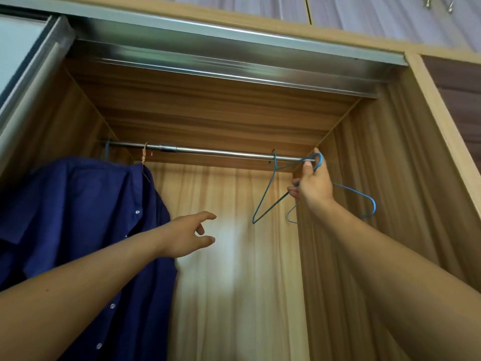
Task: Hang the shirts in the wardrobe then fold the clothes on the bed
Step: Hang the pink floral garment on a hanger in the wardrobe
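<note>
While one navy shirt (78,217) hangs buttoned below the left end of the rail (208,151), the hanging part of the task looks only begun. It is the one garment in view inside the wardrobe (390,178), hung near an orange hook (144,152) looped over the rail.

At the rail's right end, the right hand (313,187) grips a bare blue wire hanger (364,198) by its neck, its hook level with the rail tip; whether the hook sits over the rail I cannot tell. A second blue hanger (263,201) dangles empty from the rail just left of that hand.

The left hand (186,237) reaches below the rail's middle with fingers spread and relaxed, holding nothing.

By my judgement, a hanger is being fetched for another shirt. Neither the bed nor its clothes are in view, so folding seems wholly ahead.
</note>
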`<action>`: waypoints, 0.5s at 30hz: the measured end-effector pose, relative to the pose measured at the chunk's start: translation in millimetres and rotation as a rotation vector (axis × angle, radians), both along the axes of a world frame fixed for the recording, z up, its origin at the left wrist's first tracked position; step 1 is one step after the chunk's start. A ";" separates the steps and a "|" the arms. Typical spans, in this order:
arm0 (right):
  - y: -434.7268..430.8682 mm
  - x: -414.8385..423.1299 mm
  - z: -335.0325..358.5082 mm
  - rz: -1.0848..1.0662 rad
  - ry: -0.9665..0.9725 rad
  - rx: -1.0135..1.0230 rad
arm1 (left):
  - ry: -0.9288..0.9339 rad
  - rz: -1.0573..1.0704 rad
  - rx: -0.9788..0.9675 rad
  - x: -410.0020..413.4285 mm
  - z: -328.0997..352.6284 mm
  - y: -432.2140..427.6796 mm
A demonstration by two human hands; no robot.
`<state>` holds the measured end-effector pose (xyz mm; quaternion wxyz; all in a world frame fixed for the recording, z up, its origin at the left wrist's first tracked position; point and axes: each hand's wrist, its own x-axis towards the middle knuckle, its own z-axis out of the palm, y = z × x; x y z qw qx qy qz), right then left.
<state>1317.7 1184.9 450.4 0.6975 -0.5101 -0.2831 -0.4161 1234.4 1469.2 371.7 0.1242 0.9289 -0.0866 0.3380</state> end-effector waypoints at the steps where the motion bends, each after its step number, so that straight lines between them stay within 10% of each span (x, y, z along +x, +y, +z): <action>1: -0.3 -0.7 2.3 0.023 -0.029 -0.005 | -0.001 -0.005 0.000 -1.5 -1.4 1.3; 15: -13.8 -1.0 -56.7 0.157 -0.035 -0.003 | -0.084 -0.103 -0.291 16.1 -26.8 -14.7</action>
